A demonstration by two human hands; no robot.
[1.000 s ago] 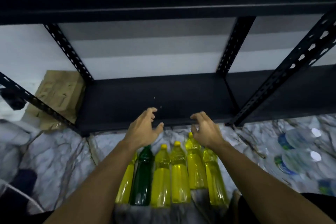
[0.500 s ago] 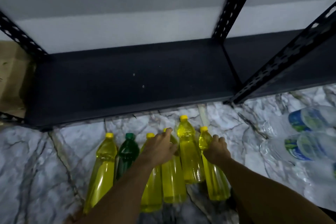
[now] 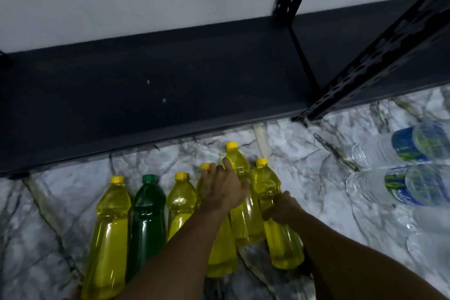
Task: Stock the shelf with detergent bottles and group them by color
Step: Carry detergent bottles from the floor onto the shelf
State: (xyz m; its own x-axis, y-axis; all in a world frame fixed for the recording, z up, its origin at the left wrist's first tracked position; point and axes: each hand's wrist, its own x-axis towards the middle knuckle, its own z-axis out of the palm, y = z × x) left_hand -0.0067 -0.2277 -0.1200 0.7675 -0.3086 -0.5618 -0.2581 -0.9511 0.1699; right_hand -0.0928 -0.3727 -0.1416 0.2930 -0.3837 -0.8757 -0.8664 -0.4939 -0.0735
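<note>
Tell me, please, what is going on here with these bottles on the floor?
A person is reaching down to a row of bottles lying on the marble floor in front of a dark shelf that holds no bottles. The left hand rests over the neck of one yellow bottle, and the right hand grips the rightmost yellow bottle. One green bottle lies among the yellow ones. Some clear bottles lie to the right.

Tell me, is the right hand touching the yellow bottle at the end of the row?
Touching. The head view shows the right hand with its fingers wrapped round the middle of the rightmost yellow bottle lying on the floor.
</note>
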